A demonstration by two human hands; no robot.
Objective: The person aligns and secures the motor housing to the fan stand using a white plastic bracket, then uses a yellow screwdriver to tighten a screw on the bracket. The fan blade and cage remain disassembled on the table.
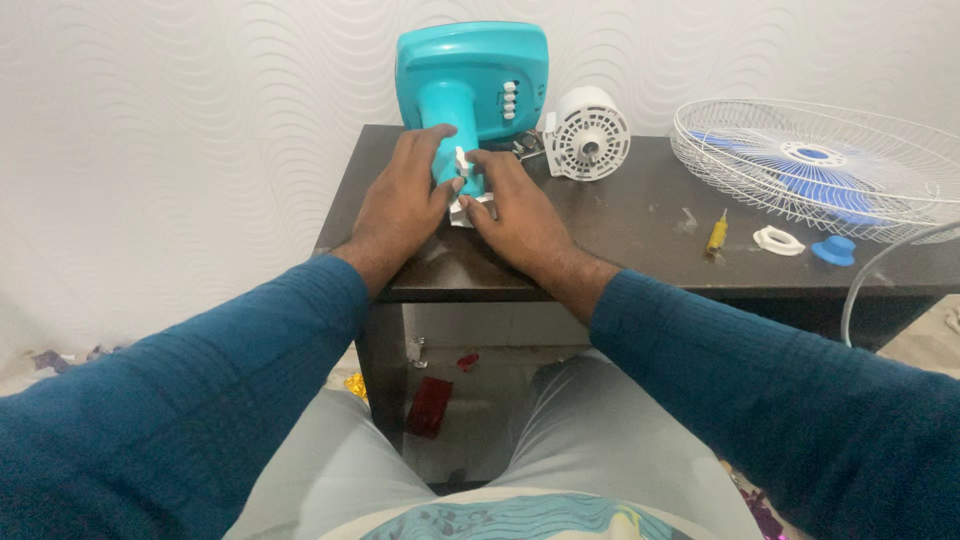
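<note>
Your left hand wraps its fingers around the neck of the teal fan base, and your right hand pinches a small white part against the lower end of that neck, just between both sets of fingertips. The base lies on its side at the back of the dark table, directly beyond your fingertips. I judge the base is hollow hard plastic: stiff, rather light, smooth and a little slippery, so it can roll or slide if you press only on one side; the neck, where your left fingers are, looks the best place to hold. The white part seems thin and may crack if you force it. Counting: one base with four white buttons, one white motor just beyond your right fingertips, one wire guard with one blue blade inside it well to the right, one yellow screwdriver, one white ring nut and one blue cap to the right of your right hand.
</note>
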